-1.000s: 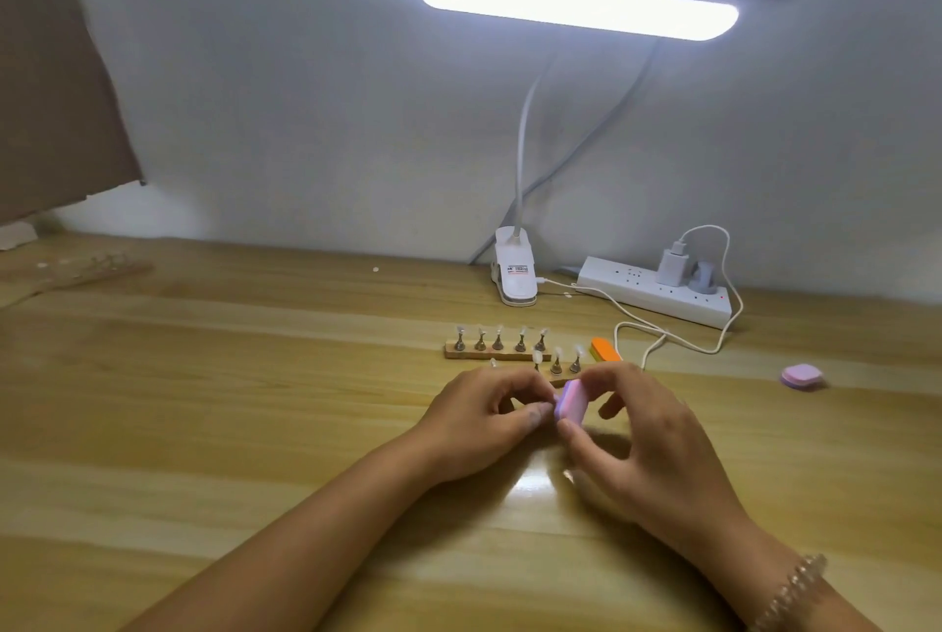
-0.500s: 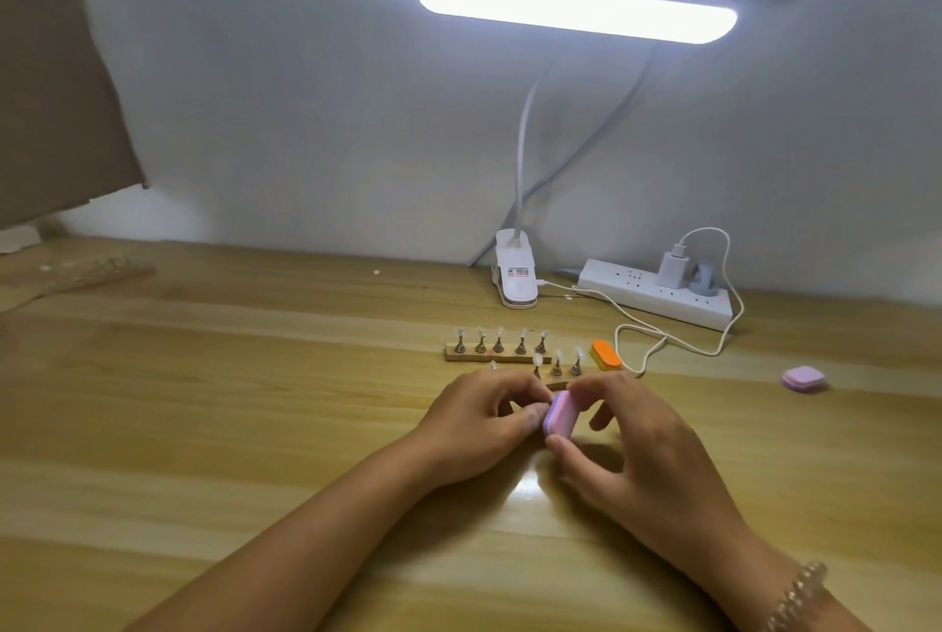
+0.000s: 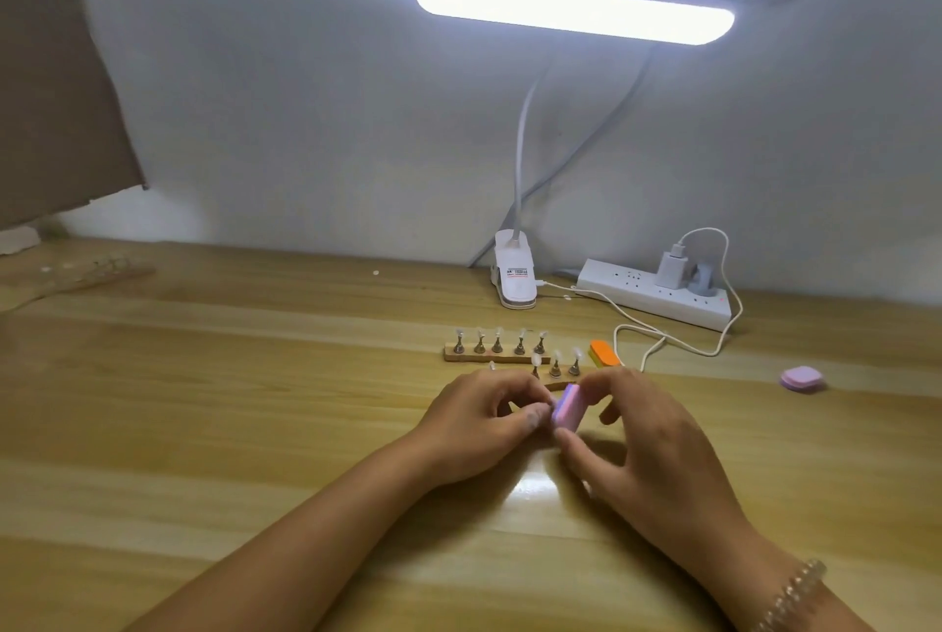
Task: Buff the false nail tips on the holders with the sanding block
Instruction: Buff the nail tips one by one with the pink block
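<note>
Between fingers point(image 3: 595, 382) of the right hand point(image 3: 657, 453) sits the sanding block point(image 3: 567, 408).

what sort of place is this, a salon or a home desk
Probably a home nail-craft desk, not a salon: a white clip-on bar lamp over a light wooden tabletop, wooden strips of metal nail-tip holders, and a pink sanding block held in the right hand.

lamp point(image 3: 573, 8): lit white bar at 12 o'clock, clip base on the table point(image 3: 204, 402)
power strip point(image 3: 657, 297): 2 o'clock, white charger point(image 3: 672, 267) plugged in, cable point(image 3: 678, 343) looping forward
pink pad point(image 3: 802, 379): 3 o'clock, on the table
brown board point(image 3: 56, 86): 10 o'clock
</note>
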